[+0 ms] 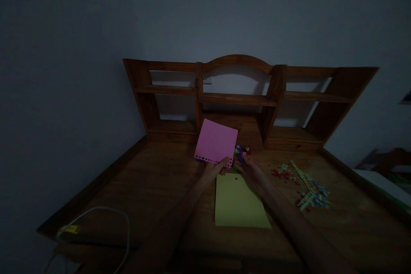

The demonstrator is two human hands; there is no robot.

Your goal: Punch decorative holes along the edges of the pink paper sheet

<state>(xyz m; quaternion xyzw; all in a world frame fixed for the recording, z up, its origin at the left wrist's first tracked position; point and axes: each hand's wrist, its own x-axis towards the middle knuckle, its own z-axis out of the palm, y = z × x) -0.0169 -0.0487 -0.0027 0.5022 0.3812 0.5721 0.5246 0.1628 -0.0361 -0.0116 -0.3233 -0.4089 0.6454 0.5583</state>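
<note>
My left hand (214, 169) pinches the lower edge of a pink paper sheet (215, 141), holding it tilted above the wooden desk (154, 188). A row of small punched shapes runs along that lower edge. My right hand (252, 170) is closed on a small purple punch tool (241, 153) with red and green parts, right beside the pink sheet's corner. A yellow paper sheet (239, 201) lies flat on the desk just below both hands. The room is dim.
Paper scraps and cut strips (305, 186) in red, blue and pale green are scattered on the desk to the right. A wooden shelf unit (237, 98) stands at the back. A white cable (96, 218) loops at the front left corner.
</note>
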